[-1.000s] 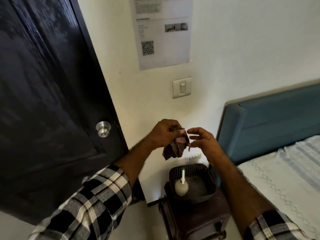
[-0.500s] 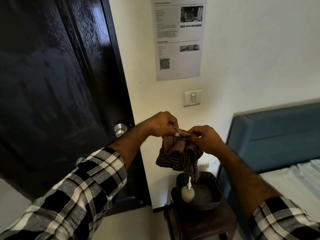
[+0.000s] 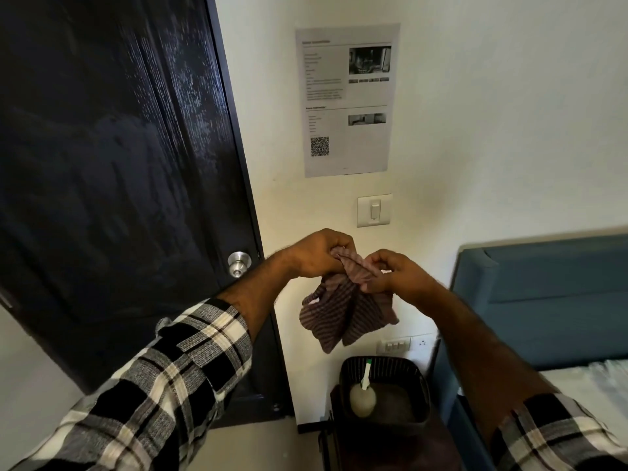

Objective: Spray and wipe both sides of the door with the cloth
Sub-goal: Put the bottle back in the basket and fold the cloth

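Note:
A dark glossy door (image 3: pixel 112 171) fills the left side, with spray droplets glistening on its upper panel and a silver knob (image 3: pixel 239 264) near its right edge. In front of the white wall, my left hand (image 3: pixel 317 254) and my right hand (image 3: pixel 390 271) both grip the top of a brown striped cloth (image 3: pixel 343 312), which hangs loosely below them. A pale spray bottle (image 3: pixel 363 396) with a white and green nozzle lies inside a black basket (image 3: pixel 416 379) below my hands.
The basket sits on a dark wooden stool (image 3: pixel 384 450) against the wall. A blue headboard (image 3: pixel 550 297) and a bed (image 3: pixel 591 382) take up the right. On the wall are a printed notice (image 3: pixel 346 100), a light switch (image 3: pixel 374 210) and a socket strip (image 3: pixel 406 345).
The view rose and shifted left to right along the door. My right hand took hold of the bunched cloth, and both hands spread it so it hangs open.

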Demonstrator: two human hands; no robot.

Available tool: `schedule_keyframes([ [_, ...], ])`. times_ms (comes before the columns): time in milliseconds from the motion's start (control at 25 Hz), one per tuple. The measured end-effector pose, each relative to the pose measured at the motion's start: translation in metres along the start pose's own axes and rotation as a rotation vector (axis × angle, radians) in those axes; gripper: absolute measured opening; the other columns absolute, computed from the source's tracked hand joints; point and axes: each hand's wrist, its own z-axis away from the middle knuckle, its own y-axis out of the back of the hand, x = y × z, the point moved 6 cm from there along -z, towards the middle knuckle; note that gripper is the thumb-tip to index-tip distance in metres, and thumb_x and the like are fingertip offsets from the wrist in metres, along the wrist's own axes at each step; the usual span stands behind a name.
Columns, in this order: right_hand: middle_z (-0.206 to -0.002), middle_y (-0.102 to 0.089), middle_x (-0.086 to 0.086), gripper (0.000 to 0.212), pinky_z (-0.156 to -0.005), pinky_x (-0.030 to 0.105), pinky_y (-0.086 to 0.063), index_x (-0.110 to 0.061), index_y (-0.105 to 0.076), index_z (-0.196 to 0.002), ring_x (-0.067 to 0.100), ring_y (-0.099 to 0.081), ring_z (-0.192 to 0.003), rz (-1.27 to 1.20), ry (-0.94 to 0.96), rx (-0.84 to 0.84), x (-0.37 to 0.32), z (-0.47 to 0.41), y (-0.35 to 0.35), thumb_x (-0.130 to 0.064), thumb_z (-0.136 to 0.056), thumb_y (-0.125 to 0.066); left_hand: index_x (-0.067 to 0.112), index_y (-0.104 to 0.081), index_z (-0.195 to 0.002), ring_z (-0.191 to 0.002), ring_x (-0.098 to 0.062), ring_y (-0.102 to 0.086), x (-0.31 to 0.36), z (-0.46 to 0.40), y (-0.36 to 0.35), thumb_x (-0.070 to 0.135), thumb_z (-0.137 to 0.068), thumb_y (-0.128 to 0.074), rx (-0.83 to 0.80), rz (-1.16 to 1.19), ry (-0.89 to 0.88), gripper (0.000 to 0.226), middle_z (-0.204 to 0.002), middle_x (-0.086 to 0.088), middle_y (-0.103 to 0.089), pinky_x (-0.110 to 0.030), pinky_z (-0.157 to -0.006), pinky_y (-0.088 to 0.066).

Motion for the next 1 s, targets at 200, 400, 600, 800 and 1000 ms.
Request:
schedule_keyframes([
  [200, -0.097, -0.083, 0.001, 0.017, -0.089, 0.037, -0.062, -0.017, -0.083, -0.098, 0.020, -0.079, -0.093, 0.021, 0.061, -0.068, 0.002, 0.000, -0.021, -0.021, -0.083, -0.092, 0.012, -0.072, -0.098, -0.087, -0.023, -0.070, 0.016, -0.006, -0.003, 0.005, -0.077, -0.082, 0.124, -0.018, 0.076, 0.024, -0.093, -0.002, -0.073, -0.042, -0.081, -0.065],
  [400, -0.097, -0.080, 0.015, 0.016, -0.090, 0.051, -0.061, -0.013, -0.082, -0.096, 0.035, -0.077, -0.095, -0.235, 0.066, 0.135, 0.013, -0.006, -0.008, 0.001, -0.089, -0.078, 0.018, -0.065, -0.123, -0.102, -0.022, -0.075, -0.006, 0.017, -0.006, 0.018, -0.081, -0.090, -0.051, 0.379, 0.159, 0.049, -0.112, -0.008, -0.078, -0.047, -0.097, -0.060],
  [600, -0.107, -0.074, 0.025, 0.004, -0.093, 0.055, -0.061, -0.004, -0.071, -0.103, 0.043, -0.073, -0.100, -0.451, -0.007, 0.424, 0.017, -0.020, 0.005, -0.005, -0.099, -0.069, 0.031, -0.066, -0.104, -0.086, -0.014, -0.070, -0.035, 0.035, -0.030, 0.070, -0.058, -0.091, 0.173, 0.162, 0.252, 0.065, -0.098, 0.007, -0.073, -0.041, -0.081, -0.065],
  [800, -0.115, -0.072, 0.025, 0.022, -0.092, 0.053, -0.061, 0.005, -0.067, -0.121, 0.040, -0.072, -0.103, -0.419, -0.009, 0.428, 0.009, -0.028, 0.008, -0.001, -0.100, -0.068, 0.021, -0.075, -0.095, -0.075, -0.013, -0.066, -0.039, 0.031, -0.034, 0.047, -0.083, -0.084, 0.378, 0.155, 0.024, 0.031, -0.083, 0.007, -0.073, -0.037, -0.070, -0.058],
  [1000, -0.107, -0.079, 0.021, 0.021, -0.080, 0.046, -0.063, -0.005, -0.076, -0.108, 0.044, -0.076, -0.101, -0.391, -0.121, 0.356, 0.036, -0.029, 0.017, 0.002, -0.089, -0.073, 0.004, -0.075, -0.086, -0.065, -0.010, -0.057, -0.049, 0.017, 0.000, 0.024, -0.101, -0.068, 0.371, 0.174, 0.004, 0.027, -0.071, -0.002, -0.065, -0.029, -0.066, -0.048],
])
